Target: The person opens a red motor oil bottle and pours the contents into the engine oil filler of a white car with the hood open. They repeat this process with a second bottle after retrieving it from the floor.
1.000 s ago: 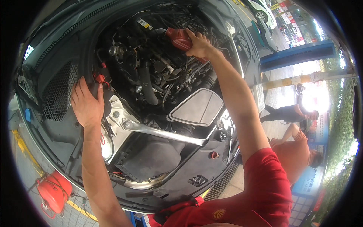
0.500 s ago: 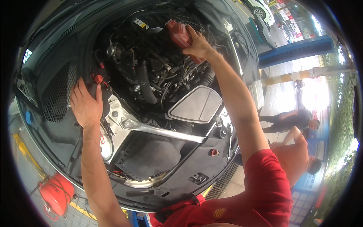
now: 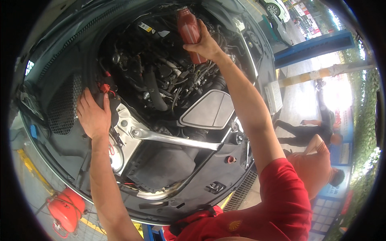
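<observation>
Your right hand (image 3: 206, 45) has its fingers wrapped round the red bottle (image 3: 189, 32), above the engine (image 3: 165, 71); your left hand (image 3: 95, 115) lies flat, unclenched, beside a red connector (image 3: 105, 88). 1 silver brace (image 3: 177, 139) crosses in front of you.

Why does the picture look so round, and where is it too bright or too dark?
Head view: a wide fisheye lens gives the round black border and bends straight edges; head view: white glare washes out the background on the right; head view: deep shadow hides bits of the engine, though the red bottle stands out.
</observation>
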Motion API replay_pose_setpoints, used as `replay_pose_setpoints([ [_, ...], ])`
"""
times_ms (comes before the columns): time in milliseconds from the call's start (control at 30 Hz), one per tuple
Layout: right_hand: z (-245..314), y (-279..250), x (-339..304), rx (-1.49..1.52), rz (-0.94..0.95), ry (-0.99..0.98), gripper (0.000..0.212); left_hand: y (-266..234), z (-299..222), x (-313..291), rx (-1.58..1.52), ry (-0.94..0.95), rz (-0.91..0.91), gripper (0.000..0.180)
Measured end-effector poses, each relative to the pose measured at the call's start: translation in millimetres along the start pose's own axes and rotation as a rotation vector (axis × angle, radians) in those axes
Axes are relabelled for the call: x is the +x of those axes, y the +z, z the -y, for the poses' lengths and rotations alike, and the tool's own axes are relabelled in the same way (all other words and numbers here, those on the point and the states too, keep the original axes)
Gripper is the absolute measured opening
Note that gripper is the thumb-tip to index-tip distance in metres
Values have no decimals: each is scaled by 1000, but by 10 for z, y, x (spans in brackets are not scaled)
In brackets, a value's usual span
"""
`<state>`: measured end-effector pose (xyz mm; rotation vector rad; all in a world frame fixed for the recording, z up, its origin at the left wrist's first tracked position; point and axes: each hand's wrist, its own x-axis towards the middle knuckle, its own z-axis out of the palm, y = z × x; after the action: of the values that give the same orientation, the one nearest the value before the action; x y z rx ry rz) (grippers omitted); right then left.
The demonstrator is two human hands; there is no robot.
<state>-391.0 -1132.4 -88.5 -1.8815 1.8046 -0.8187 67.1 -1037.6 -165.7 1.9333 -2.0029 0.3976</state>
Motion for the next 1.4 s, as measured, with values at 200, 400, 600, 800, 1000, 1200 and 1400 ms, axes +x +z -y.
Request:
replay_pose_setpoints([
  [200, 469, 53, -142, 233, -104, -14, 145, -18, -17, 16, -2, -10, 5, 71],
  [400, 1095, -114, -869, 695, -131, -256, 82, 10, 17, -2, 64, 56, -61, 70],
  [600, 1774, -197, -3004, 884, -71, 138, 137, 148, 78, 55, 59, 75, -47, 80],
  [800, 2427, -194, -4955, 660, -190, 218, 141, 369, 251, 168, -3, 8, 41, 98],
  [1000, 2859, -328, -6295, 808, -207, 369, 137, -485, -48, 27, -509, 102, 139, 97],
  [1200, 3035, -333, -6689, 998, -129, 264, 125, -2413, -780, -2494, -1506, 331, 1254, 95],
  [1400, 2760, -527, -6906, 958, 84, 176, 95, -3379, -940, -3837, -1895, -134, 1406, 127],
])
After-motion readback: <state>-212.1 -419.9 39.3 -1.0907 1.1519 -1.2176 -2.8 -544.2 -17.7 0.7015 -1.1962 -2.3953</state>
